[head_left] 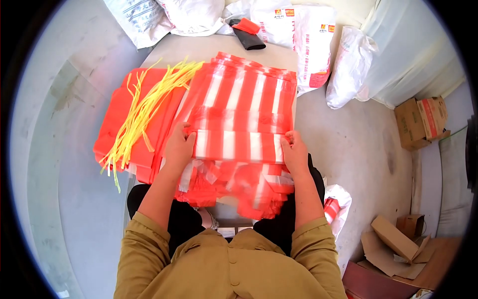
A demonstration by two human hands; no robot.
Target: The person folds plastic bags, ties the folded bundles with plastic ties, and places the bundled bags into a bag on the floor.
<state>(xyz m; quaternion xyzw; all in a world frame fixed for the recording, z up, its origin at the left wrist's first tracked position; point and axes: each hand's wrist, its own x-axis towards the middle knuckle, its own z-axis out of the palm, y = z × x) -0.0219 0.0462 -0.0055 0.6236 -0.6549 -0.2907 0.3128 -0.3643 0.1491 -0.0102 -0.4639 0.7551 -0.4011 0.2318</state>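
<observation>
A stack of thin red-and-white striped plastic bags [244, 92] lies on a low table before me. Across its near part runs a folded striped plastic bag [239, 146], its two sides pinched between my hands. My left hand [181, 143] closes on the left edge, and my right hand [295, 148] grips the right edge with thumb and fingers. Loose, crumpled bag ends [259, 187] hang over the table's near side toward my knees. To the left, yellow strips [149, 107] lie in a loose bundle on plain red folded sheets [117, 119].
A black roll [249, 40] with a red piece on it lies at the table's far end. White sacks [313, 45] stand behind. Cardboard boxes [420, 122] are at the right wall, with flattened cardboard [393, 249] lower right. A white bag [338, 209] sits by my right knee.
</observation>
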